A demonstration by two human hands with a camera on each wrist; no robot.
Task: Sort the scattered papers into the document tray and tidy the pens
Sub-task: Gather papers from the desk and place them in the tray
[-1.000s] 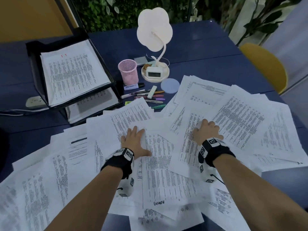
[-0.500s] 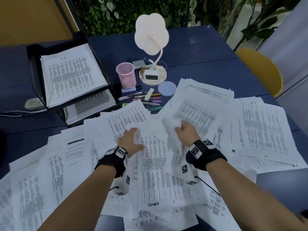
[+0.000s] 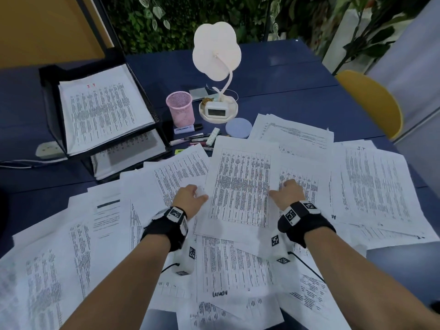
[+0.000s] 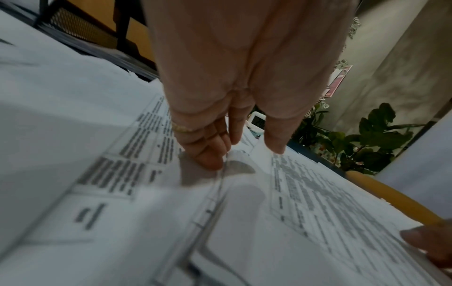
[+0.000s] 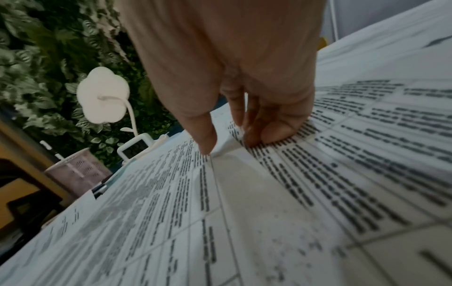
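Two hands pinch one white printed table sheet (image 3: pixel 240 186): left hand (image 3: pixel 190 198) on its left edge, right hand (image 3: pixel 289 194) on its right, thumbs on top.

Behind the dark blue table (image 3: pixel 285 75) rises a leafy green wall (image 3: pixel 190 17), a yellow chair (image 3: pixel 371 101) at its right side.

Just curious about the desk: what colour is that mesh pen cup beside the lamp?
Pink. The pen cup shows best in the head view.
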